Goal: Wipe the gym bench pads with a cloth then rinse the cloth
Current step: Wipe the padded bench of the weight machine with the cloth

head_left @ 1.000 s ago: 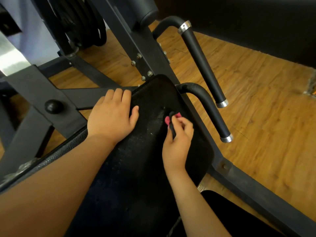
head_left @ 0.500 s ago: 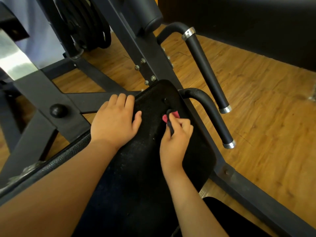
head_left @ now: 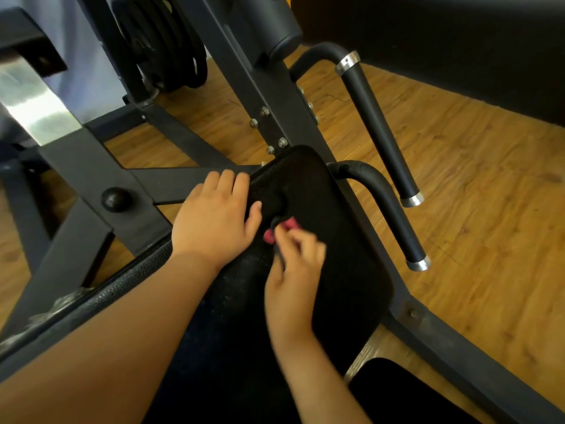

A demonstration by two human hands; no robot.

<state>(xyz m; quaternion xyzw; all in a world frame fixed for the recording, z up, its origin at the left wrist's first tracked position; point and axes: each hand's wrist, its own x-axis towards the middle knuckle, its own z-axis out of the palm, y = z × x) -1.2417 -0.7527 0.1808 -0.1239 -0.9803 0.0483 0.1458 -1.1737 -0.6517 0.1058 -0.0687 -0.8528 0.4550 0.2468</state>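
A black bench pad (head_left: 342,240) slopes away from me in the middle of the view, dusty along its near part. My left hand (head_left: 214,221) lies flat on the pad's left edge, fingers together and reaching over the rim. My right hand (head_left: 293,270) is closed on a small red and dark cloth (head_left: 279,231) and presses it against the pad just right of my left thumb. The right hand is blurred. Most of the cloth is hidden under its fingers.
Two black handles with silver end caps (head_left: 382,130) (head_left: 394,215) stick out right of the pad. The dark steel machine frame (head_left: 91,185) and stacked weight plates (head_left: 159,47) stand to the left and behind. Wooden floor (head_left: 474,209) lies to the right.
My right hand has slid the cloth left across the pad, toward my left thumb. The left hand has stayed on the pad's edge. My view has shifted slightly.
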